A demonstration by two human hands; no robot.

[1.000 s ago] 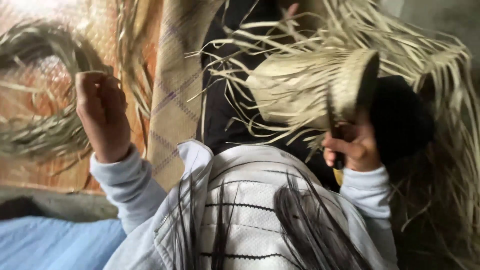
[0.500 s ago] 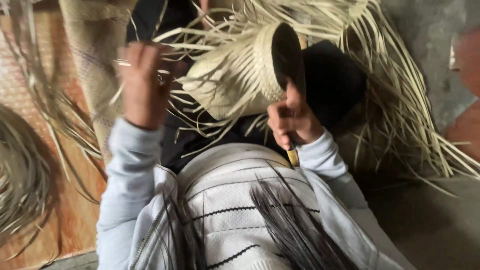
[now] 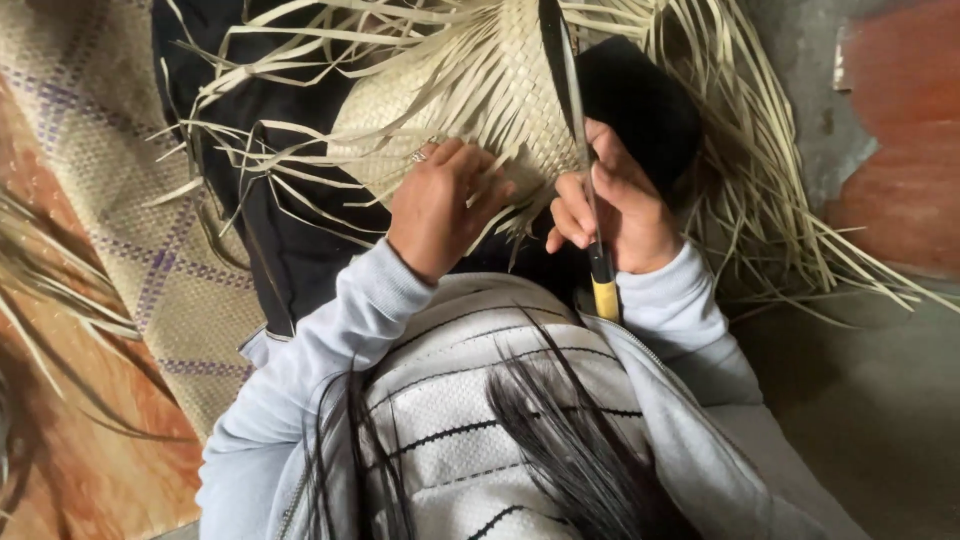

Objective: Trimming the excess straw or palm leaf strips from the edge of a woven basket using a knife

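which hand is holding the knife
The right hand grips the yellow-handled knife; the left hand only rests on the woven straw piece.

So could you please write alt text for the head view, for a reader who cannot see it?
A person's left hand presses on a half-woven straw piece with loose strips splaying out, while the right hand grips a long knife with a yellow-ended handle against it. A woven mat lies to the left.

woven piece (image 3: 470,90) on lap | knife (image 3: 585,200) at its right | mat (image 3: 150,230) left
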